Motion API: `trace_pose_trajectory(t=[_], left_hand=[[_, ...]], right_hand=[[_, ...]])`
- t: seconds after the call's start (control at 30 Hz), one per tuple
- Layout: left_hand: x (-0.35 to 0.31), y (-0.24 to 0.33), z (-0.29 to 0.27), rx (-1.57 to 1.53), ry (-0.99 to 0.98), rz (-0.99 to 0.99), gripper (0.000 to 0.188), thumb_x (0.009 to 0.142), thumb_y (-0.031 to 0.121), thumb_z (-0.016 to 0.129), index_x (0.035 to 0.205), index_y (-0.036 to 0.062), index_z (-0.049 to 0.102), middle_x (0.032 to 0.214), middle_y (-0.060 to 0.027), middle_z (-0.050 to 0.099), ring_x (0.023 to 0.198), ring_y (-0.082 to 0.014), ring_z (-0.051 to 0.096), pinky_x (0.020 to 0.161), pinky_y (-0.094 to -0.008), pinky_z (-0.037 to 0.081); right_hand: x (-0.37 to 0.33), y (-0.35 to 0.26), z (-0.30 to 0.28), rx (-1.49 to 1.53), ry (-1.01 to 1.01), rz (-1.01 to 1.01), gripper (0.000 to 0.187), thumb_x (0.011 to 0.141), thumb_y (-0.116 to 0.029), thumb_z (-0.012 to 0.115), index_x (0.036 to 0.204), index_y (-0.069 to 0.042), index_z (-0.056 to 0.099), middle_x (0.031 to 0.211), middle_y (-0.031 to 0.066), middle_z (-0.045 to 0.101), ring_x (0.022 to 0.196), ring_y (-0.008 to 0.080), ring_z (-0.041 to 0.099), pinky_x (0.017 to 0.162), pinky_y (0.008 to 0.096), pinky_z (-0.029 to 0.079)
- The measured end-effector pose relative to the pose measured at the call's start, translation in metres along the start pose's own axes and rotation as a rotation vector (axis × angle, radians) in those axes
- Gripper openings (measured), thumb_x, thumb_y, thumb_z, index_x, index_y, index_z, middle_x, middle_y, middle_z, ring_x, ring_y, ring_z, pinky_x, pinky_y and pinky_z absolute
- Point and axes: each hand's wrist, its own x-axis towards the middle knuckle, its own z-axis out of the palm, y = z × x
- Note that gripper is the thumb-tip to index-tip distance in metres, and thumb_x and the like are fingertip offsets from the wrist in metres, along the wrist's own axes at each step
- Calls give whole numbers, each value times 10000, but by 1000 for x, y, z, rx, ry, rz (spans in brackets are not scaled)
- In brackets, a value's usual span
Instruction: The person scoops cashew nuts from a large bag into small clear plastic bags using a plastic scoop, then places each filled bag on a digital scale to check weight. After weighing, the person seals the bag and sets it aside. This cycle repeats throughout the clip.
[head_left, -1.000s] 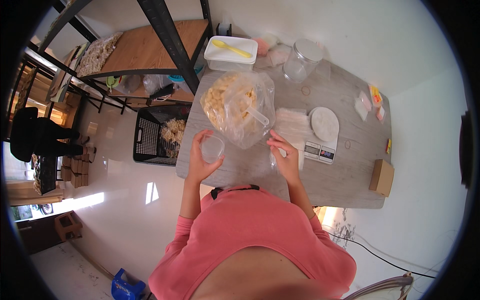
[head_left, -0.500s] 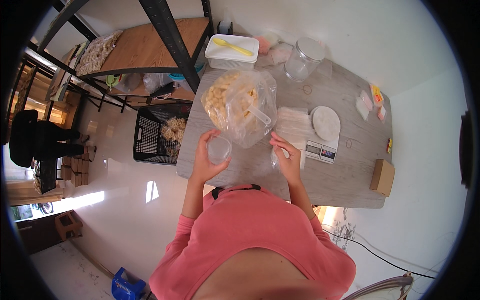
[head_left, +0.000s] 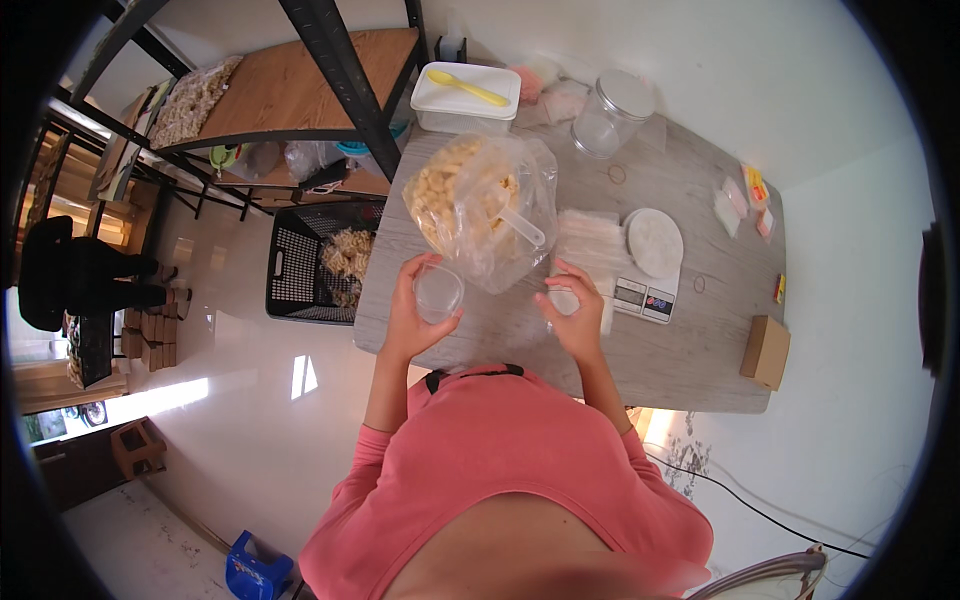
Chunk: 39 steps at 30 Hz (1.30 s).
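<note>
Grey table (head_left: 700,360) lies under both hands, with the clear bag (head_left: 515,255) of snacks (head_left: 440,195) just beyond and between them. The right hand (head_left: 583,327) has curved wider since a moment ago, so both hands now seem engaged. Half open, the left hand (head_left: 405,325) holds a clear cup (head_left: 438,294) between thumb and fingers; the right curls around a smaller pale disc (head_left: 563,300), whether gripped cannot be told.

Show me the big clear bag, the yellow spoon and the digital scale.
Big clear bag (head_left: 475,222): head view, plastic side.
Yellow spoon (head_left: 476,90): head view, handle.
Digital scale (head_left: 655,250): head view, round plate.
</note>
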Motion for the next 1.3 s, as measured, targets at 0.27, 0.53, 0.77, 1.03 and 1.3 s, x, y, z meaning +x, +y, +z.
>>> trace_pose_trajectory(t=[0.27, 0.53, 0.77, 1.03, 1.3], left_hand=[[2, -13, -6, 0, -26, -52, 670, 596, 71, 717, 1196, 34, 420, 1223, -129, 447, 1163, -253, 427, 953, -368, 366], [9, -57, -10, -454, 47, -222, 610, 745, 330, 599, 1271, 80, 416, 1437, -121, 233, 1297, -258, 276, 1028, -439, 266], [30, -78, -9, -590, 41, -315, 583, 748, 293, 551, 1276, 82, 424, 1495, -130, 87, 1371, -278, 108, 1088, -413, 104], [34, -81, -1, -621, -26, -306, 571, 750, 279, 568, 1267, 84, 425, 1495, -132, 100, 1376, -272, 102, 1092, -388, 94], [34, -84, 3, -614, -44, -314, 595, 747, 266, 589, 1284, 87, 404, 1494, -130, 115, 1370, -259, 124, 1089, -385, 106]], right_hand=[[58, -22, 20, -558, 61, -285, 268, 751, -167, 653, 990, -59, 598, 915, 122, 589, 853, 267, 556, 730, 368, 414], [70, -20, 33, -346, -19, -2, 237, 777, -93, 610, 1006, -35, 599, 827, 111, 598, 697, 262, 577, 639, 351, 440], [78, -22, 28, -196, 175, -262, 211, 800, 30, 547, 991, -10, 627, 808, 148, 621, 673, 246, 604, 600, 302, 475], [82, 7, 59, -186, 43, -157, 221, 797, 14, 551, 1001, -14, 630, 884, 172, 632, 753, 320, 611, 658, 342, 483], [53, 11, 63, 80, 35, 107, 189, 855, -71, 569, 1019, -11, 641, 708, 111, 625, 589, 138, 569, 558, 246, 435]])
